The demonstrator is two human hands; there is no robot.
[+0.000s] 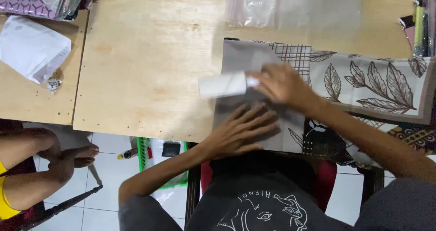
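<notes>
A grey cloth (254, 58) with a brown leaf print lies folded over the near right part of a plywood table (145, 67). My left hand (240, 131) lies flat on the cloth near the table's front edge, fingers spread. My right hand (284, 85) is blurred and grips the handle of a white lint roller (222, 84), whose roll sits at the cloth's left edge. The leaf-printed part of the cloth (372, 83) stretches away to the right.
Clear plastic bags (295, 6) lie at the table's far edge. A white paper packet (32, 47) rests on a lower table at left. Another person's legs (45, 156) are at the lower left. A green basket (159, 158) stands on the tiled floor.
</notes>
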